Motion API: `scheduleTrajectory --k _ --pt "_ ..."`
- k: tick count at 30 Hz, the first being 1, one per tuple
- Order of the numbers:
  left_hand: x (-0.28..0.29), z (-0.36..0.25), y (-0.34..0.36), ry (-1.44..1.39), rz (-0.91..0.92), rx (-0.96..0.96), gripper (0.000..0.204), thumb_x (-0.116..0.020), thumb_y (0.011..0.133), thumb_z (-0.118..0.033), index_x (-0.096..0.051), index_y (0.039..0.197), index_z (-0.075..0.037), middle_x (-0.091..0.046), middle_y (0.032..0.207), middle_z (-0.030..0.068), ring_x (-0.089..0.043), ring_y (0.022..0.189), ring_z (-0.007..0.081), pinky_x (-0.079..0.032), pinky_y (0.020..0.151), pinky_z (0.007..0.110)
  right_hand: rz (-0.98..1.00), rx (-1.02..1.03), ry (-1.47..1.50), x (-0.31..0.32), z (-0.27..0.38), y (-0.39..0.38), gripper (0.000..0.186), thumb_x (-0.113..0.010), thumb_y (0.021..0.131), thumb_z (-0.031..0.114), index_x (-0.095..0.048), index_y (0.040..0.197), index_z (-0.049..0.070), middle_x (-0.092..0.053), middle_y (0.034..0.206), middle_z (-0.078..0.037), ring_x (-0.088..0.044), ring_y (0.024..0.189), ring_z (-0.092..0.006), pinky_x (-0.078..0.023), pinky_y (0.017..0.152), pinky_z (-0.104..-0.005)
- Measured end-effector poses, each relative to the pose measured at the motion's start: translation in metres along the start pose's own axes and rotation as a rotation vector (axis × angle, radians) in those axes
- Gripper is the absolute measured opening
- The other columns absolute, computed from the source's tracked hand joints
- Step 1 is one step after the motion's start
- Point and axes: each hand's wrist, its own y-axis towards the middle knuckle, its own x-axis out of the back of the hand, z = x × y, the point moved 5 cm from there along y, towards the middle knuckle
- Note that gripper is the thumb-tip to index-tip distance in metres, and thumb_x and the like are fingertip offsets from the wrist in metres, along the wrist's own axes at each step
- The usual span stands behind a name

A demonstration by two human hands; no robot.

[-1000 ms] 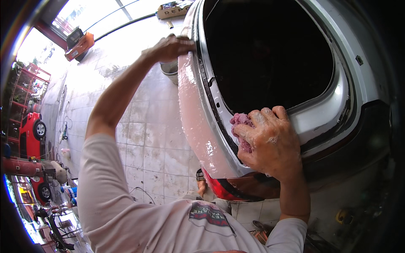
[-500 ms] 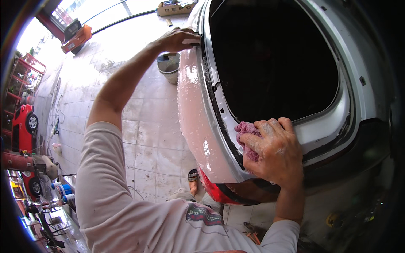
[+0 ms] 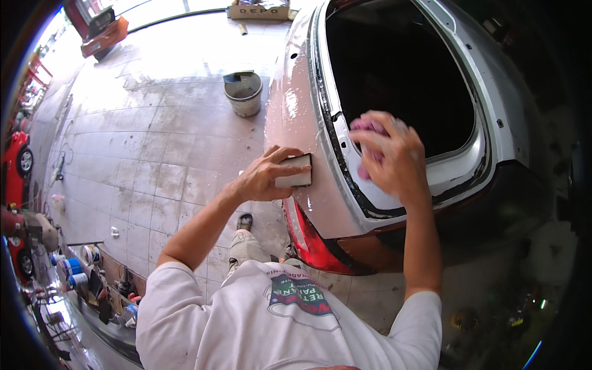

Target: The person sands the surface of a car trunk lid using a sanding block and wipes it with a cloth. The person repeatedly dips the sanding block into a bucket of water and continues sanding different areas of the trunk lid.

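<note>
My left hand grips a flat, pale rectangular sanding block with a dark edge. It lies against the wet, pinkish-grey body panel of a car, above the red tail light. Bunched in my right hand is a pink cloth, slightly blurred. That hand is over the pale metal frame at the lower corner of the dark window opening. Water drops and runs cover the panel.
A grey bucket stands on the tiled floor left of the car. Farther off are a cardboard box and an orange machine. A red car and several paint cans are at the left.
My left hand has come down the panel toward me, and the block in it now shows. My right hand, still with the cloth, has lifted up and away from the corner.
</note>
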Motion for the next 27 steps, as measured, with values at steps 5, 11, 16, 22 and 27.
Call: scheduleTrajectory --k 5,11,16,22,27 --pt "0.000 0.021 -0.011 -0.217 -0.063 0.044 0.071 -0.085 0.070 -0.015 -0.075 0.140 -0.023 -0.059 0.149 0.0166 -0.057 0.134 0.0405 -0.050 0.113 0.049 0.247 0.045 -0.438 -0.084 -0.017 0.128 0.023 -0.088 0.085 0.029 -0.084 0.102 0.014 -0.074 0.117 -0.004 -0.071 0.110 -0.0231 -0.052 0.090 -0.0444" --pt "0.038 0.081 -0.057 -0.434 -0.106 0.144 0.068 -0.085 0.072 -0.018 -0.076 0.140 -0.019 -0.061 0.148 0.0183 -0.058 0.133 0.0383 -0.048 0.114 0.049 0.692 -0.156 -0.630 -0.180 -0.081 0.191 0.026 -0.088 0.084 0.031 -0.086 0.106 0.017 -0.076 0.119 0.000 -0.072 0.118 -0.0239 -0.059 0.098 -0.0426" --pt "0.070 0.160 -0.137 -0.470 -0.181 0.378 0.063 -0.082 0.073 -0.015 -0.078 0.137 -0.016 -0.062 0.148 0.0188 -0.058 0.135 0.0375 -0.045 0.116 0.048 0.827 -0.052 -0.596 -0.196 -0.082 0.214 0.019 -0.089 0.080 0.026 -0.086 0.097 0.016 -0.079 0.108 -0.003 -0.078 0.104 -0.0240 -0.063 0.094 -0.0379" --pt "0.094 0.169 -0.141 -0.444 -0.179 0.479 0.064 -0.082 0.072 -0.013 -0.079 0.136 -0.017 -0.063 0.147 0.0171 -0.059 0.131 0.0349 -0.049 0.112 0.048 0.749 0.024 -0.601 -0.199 -0.074 0.222 0.023 -0.088 0.078 0.017 -0.087 0.100 0.011 -0.083 0.108 -0.009 -0.081 0.101 -0.0281 -0.064 0.088 -0.0406" --pt "0.079 0.155 -0.117 -0.415 -0.105 0.388 0.064 -0.083 0.073 -0.018 -0.079 0.136 -0.019 -0.063 0.146 0.0160 -0.060 0.123 0.0344 -0.050 0.109 0.048 0.779 0.015 -0.722 -0.203 -0.068 0.221 0.025 -0.089 0.083 0.018 -0.086 0.103 0.005 -0.083 0.109 -0.011 -0.080 0.107 -0.0299 -0.065 0.091 -0.0399"
